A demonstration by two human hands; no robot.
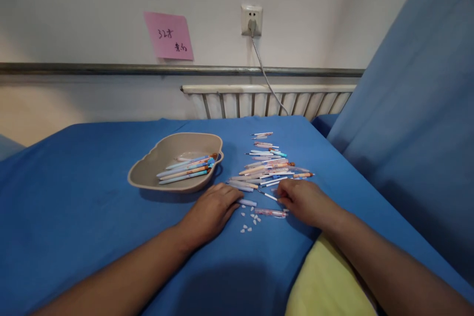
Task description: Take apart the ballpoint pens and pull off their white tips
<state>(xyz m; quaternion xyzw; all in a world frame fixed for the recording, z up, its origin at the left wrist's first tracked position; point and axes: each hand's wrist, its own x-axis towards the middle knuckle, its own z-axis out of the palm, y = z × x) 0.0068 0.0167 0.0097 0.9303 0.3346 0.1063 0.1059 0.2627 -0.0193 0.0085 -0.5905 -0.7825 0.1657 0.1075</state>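
Note:
My left hand lies low over the blue sheet, its fingers closed on the end of a pale lilac pen barrel. Pinched in my right hand is a thin white pen refill, its dark tip pointing left toward the barrel. Just below the refill lies a clear pink patterned pen barrel. Several tiny white pieces are scattered by my left fingertips. Beyond both hands spreads a loose pile of pen parts, with barrels and refills mixed together.
A beige basin on the left holds several pens. A blue curtain hangs at the right, and yellow cloth shows in front. Behind the bed are a radiator, a pipe and a plugged-in socket.

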